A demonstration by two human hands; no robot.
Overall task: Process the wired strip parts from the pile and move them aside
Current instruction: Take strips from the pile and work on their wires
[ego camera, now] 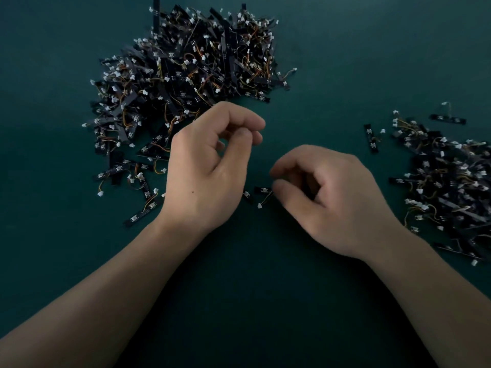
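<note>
Nearest cam: two bare forearms, coming in from the near edge over a dark green table [252, 301].

L to R:
- Far left, the big pile [186, 75]: black strips w/ orange/yellow wires and white plugs, tangled. A few stray strips [143, 211] lie loose at its near edge, just left of the left wrist.
- Left hand [210, 168], centre-left, just near of the pile: fingers curled in, thumb tip up against them, narrow. Nothing seen in it.
- Between the hands, on the table: one strip part [263, 190], its wire trailing nearer to a white connector [259, 206].
- Right hand [326, 197], near-centre: curled, thumb and forefinger tips closed at the strip part's right end. Blurred, but reads as a pinch on it.
- Far right, the side pile [451, 187]: same kind of parts, smaller heap, well apart from the big one, w/ a couple of singles on its left and far side.

Step, as I judge it: one part in work, approx mid-cycle, w/ most of the stock still in the big pile. Next move prob needs a firm 2-finger hold on the strip w/o snagging the wire, then a carry right to the side pile; left hand is free to fetch another.

Text/brands: none legible. Strips carry tiny pale marks, too small to read.
</note>
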